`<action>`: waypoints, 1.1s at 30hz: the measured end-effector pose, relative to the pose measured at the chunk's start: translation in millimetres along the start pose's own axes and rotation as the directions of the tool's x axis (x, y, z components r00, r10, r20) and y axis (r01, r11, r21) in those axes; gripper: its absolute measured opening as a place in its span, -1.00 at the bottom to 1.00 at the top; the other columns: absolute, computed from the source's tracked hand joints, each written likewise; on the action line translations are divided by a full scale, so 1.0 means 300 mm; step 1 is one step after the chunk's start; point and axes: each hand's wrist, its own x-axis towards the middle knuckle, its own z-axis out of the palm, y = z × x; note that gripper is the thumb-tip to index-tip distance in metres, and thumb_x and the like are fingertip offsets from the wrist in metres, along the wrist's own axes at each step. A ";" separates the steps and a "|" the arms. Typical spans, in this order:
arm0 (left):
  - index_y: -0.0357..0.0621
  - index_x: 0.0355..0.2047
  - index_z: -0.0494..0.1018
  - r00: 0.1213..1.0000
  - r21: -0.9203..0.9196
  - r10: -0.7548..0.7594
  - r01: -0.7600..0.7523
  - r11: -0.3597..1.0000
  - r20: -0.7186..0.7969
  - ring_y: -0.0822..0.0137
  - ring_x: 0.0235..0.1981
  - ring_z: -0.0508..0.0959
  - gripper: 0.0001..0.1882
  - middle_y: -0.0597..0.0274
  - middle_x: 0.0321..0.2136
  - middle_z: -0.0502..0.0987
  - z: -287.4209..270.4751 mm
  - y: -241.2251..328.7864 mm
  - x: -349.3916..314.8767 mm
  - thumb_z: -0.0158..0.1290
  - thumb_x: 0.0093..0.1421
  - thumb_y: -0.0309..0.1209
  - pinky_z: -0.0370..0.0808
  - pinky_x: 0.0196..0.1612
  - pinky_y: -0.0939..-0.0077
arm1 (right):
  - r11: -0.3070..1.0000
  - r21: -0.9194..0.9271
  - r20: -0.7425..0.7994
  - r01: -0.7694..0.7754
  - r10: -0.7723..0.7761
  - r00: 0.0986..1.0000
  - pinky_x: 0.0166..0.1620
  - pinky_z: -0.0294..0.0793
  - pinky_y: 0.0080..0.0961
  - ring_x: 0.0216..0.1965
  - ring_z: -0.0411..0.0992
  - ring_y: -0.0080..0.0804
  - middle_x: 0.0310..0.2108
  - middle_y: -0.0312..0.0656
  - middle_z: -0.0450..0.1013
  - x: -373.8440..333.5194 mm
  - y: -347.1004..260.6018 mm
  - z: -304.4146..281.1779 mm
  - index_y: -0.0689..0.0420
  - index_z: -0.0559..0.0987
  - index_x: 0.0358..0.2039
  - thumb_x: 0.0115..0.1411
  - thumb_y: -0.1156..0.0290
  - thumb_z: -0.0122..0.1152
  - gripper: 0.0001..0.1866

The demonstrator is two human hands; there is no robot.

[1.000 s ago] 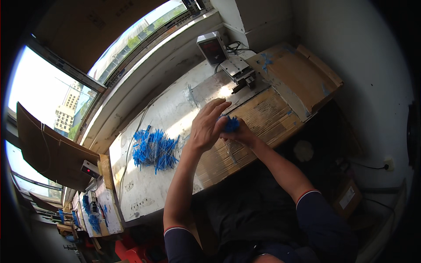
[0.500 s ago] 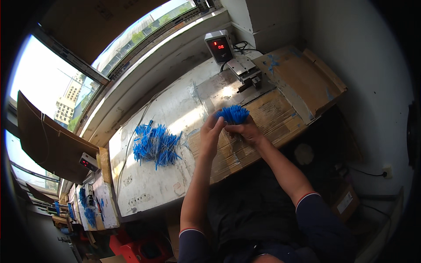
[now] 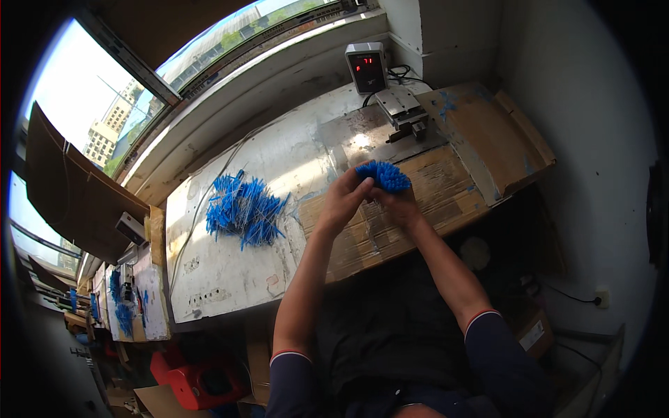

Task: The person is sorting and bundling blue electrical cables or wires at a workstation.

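A thick bundle of thin blue wires (image 3: 385,175) is gripped between my two hands, above the cardboard on the workbench. My left hand (image 3: 347,198) closes round its left side, the thumb lying across the front. From below and to the right, my right hand (image 3: 400,206) wraps the same bundle; some of its fingers are hidden. The blue ends form a dense tuft on top. On the bench to the left lies a loose, tangled pile of blue wires (image 3: 244,212) with pale silvery parts showing.
A small metal machine (image 3: 403,111) stands beyond my hands, beside a display box (image 3: 366,68) with red digits. A cardboard tray (image 3: 491,139) lies at the right end of the white bench (image 3: 209,282). A red object (image 3: 198,380) sits below at left.
The bundle has tilted, its tuft now leaning to the right, and my hands have shifted their hold round it. The view has moved slightly. The red digits on the display differ.
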 end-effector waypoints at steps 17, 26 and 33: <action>-0.24 0.44 0.08 0.989 -0.308 0.082 -0.117 0.944 -0.127 0.15 0.30 0.37 -0.28 -0.03 0.25 0.41 0.038 -0.089 -0.025 -0.27 0.52 0.07 0.18 0.42 0.16 | 0.994 -0.112 0.037 -0.010 0.014 0.999 -0.29 0.61 -0.51 -0.36 0.57 -0.48 -0.32 -0.26 0.60 0.003 0.022 -0.030 0.19 0.64 -0.10 0.10 0.58 0.42 -0.69; -0.32 0.12 0.46 0.968 -0.329 -0.078 -0.005 0.944 -0.239 0.30 -0.08 0.63 -0.65 0.10 -0.07 0.61 0.036 -0.181 -0.012 0.09 0.40 -0.39 0.59 0.04 0.39 | 0.973 -0.108 0.019 -0.205 0.208 0.978 -0.46 0.58 -0.53 -0.45 0.54 -0.51 -0.36 -0.25 0.57 0.004 -0.052 -0.034 0.22 0.65 -0.14 0.08 0.58 0.39 -0.71; -0.32 -0.09 0.54 0.957 -0.197 -0.143 0.093 0.976 -0.253 0.39 -0.25 0.64 -0.78 0.17 -0.22 0.64 0.061 -0.148 0.025 0.19 0.32 -0.45 0.61 -0.15 0.48 | 0.974 -0.098 0.057 -0.206 0.213 0.975 -0.49 0.59 -0.53 -0.48 0.54 -0.49 -0.38 -0.20 0.58 -0.002 -0.075 -0.063 0.23 0.65 -0.16 0.11 0.55 0.35 -0.75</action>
